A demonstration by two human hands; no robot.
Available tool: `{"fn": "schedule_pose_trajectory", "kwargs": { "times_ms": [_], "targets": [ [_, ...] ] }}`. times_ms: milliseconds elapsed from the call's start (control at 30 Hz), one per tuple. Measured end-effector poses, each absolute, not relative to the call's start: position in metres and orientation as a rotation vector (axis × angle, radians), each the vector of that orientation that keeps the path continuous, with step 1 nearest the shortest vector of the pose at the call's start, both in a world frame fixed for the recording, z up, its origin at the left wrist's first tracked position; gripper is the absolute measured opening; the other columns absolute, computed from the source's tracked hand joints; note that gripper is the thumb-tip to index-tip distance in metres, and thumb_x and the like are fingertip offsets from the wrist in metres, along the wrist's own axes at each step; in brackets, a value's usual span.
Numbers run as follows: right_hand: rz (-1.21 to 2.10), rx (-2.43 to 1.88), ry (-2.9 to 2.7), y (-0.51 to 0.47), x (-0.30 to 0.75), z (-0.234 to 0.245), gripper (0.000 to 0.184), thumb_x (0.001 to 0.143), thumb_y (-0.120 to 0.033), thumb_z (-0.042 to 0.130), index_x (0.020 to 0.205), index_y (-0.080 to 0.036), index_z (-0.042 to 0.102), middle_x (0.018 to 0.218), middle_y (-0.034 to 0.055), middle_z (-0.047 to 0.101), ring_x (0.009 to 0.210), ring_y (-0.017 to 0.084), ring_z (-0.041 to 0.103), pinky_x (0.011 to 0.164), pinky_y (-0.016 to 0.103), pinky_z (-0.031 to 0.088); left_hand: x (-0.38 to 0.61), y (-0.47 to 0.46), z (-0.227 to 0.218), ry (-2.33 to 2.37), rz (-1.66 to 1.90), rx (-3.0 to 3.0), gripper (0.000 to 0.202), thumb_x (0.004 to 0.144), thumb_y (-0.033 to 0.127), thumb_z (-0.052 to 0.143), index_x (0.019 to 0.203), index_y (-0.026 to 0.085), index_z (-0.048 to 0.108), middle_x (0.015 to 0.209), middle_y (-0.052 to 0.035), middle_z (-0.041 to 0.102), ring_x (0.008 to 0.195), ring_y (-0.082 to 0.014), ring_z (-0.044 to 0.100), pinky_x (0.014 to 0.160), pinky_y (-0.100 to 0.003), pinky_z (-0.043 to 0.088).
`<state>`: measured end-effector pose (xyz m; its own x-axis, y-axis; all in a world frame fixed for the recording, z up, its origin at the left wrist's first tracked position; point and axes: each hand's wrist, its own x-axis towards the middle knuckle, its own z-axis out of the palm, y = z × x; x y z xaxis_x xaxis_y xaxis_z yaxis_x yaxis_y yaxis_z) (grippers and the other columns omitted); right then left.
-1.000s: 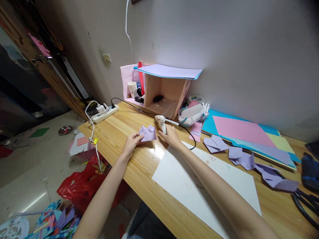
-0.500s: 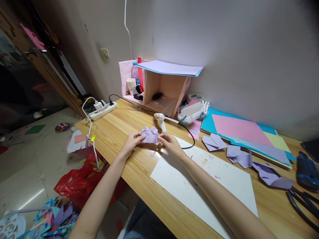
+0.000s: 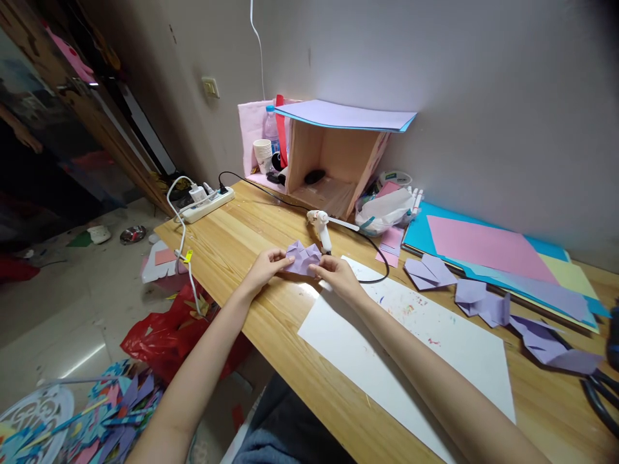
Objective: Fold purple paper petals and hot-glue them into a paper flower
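Between my two hands is a small folded piece of purple paper (image 3: 302, 256), its top edge showing pointed flaps. My left hand (image 3: 269, 270) pinches its left side, thumb in front. Fingers of my right hand (image 3: 338, 274) grip the right side low down. Just behind the paper a white glue gun (image 3: 320, 229) rests on the wooden table, its black cord curling to the right. Under my right forearm lies a white sheet (image 3: 411, 335) with coloured smudges. More folded purple papers (image 3: 429, 272) lie in a row to the right.
A power strip (image 3: 209, 206) sits at the table's left end. An open box (image 3: 333, 158) stands against the wall, topped by a purple sheet. Coloured paper (image 3: 493, 248) is stacked at right. On the floor are a red plastic bag (image 3: 159, 335) and paper scraps; a person stands far left.
My right fingers have come onto the front of the purple paper, and its flaps look more folded. The view has shifted slightly, and a person has appeared at far left.
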<state>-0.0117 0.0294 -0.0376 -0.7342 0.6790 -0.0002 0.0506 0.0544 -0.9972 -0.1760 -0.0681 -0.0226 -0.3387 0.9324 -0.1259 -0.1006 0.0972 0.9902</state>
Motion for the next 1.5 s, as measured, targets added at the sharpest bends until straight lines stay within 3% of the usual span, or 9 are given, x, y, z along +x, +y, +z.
{"fn": "schedule_pose_trajectory", "kwargs": {
  "times_ms": [200,433,733,1267,1500],
  "targets": [
    [1.698,-0.764,-1.901,0.0303,-0.0114,-0.0355,0.03,0.067,-0.041,0.064,0.059,-0.016,0.049,0.057,-0.0007,0.055,0.056,0.013,0.053,0.056,0.026,0.041,-0.1743,-0.0685,-0.0233,1.429,1.419,0.916,0.027,0.064,0.04,0.07,0.067,0.015,0.059,0.063,0.0019,0.058,0.059,-0.0107,0.053,0.06,-0.023,0.042],
    [1.734,-0.705,-1.889,0.0302,-0.0122,-0.0366,0.026,0.069,-0.04,0.063,0.073,-0.014,0.059,0.068,0.0012,0.058,0.061,0.013,0.053,0.058,0.027,0.044,-0.1748,-0.0667,-0.0259,1.493,1.4,0.989,0.028,0.063,0.039,0.07,0.063,0.015,0.056,0.06,0.0025,0.054,0.056,-0.0096,0.049,0.054,-0.021,0.038],
    [1.817,-0.734,-1.839,0.0301,-0.0131,-0.0351,0.029,0.066,-0.041,0.066,0.076,-0.014,0.063,0.066,0.0017,0.059,0.06,0.013,0.053,0.058,0.026,0.044,-0.1731,-0.0671,-0.0247,1.512,1.359,1.003,0.028,0.061,0.039,0.07,0.064,0.015,0.056,0.063,0.0015,0.055,0.059,-0.0112,0.05,0.058,-0.022,0.04],
    [1.914,-0.644,-1.874,0.0297,-0.0115,-0.0353,0.033,0.066,-0.041,0.065,0.083,-0.013,0.063,0.072,0.0026,0.062,0.063,0.014,0.054,0.059,0.026,0.043,-0.1732,-0.0668,-0.0247,1.517,1.367,1.0,0.03,0.06,0.041,0.072,0.066,0.015,0.058,0.064,0.0003,0.057,0.061,-0.0123,0.052,0.059,-0.022,0.041],
    [1.847,-0.651,-1.968,0.0324,-0.0097,-0.0387,0.028,0.067,-0.038,0.064,0.074,-0.012,0.064,0.065,0.0024,0.061,0.058,0.013,0.053,0.057,0.026,0.04,-0.1723,-0.0664,-0.0238,1.508,1.36,1.006,0.03,0.058,0.041,0.072,0.065,0.015,0.059,0.063,0.0006,0.058,0.059,-0.012,0.052,0.058,-0.023,0.04]
  ]
}}
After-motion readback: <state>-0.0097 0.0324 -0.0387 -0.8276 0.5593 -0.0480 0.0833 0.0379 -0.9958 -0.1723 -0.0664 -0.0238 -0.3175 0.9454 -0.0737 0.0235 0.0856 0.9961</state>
